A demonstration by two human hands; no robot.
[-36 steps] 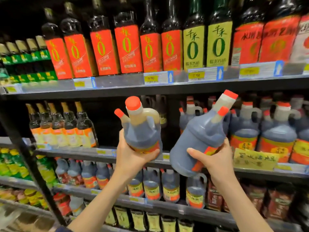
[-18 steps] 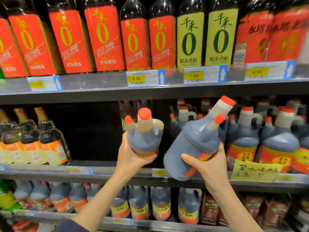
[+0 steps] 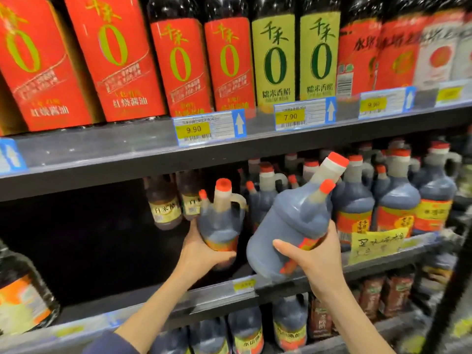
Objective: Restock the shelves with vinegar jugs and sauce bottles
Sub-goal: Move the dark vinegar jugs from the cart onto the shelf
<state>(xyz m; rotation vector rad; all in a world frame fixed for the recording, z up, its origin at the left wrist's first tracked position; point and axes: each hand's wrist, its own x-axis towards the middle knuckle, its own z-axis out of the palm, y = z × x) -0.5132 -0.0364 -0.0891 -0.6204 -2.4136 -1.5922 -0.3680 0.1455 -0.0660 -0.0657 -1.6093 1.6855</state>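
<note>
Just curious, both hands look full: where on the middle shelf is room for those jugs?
Bare: the dark stretch of the middle shelf between the large bottle far left and the small brown bottles at back. Rightward, shelved jugs stand packed.

A dark navy sleeve tops the bare left forearm.

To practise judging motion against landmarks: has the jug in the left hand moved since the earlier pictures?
Yes. The left hand has carried its jug up above the shelf lip and inward, toward the brown bottles behind.
</note>
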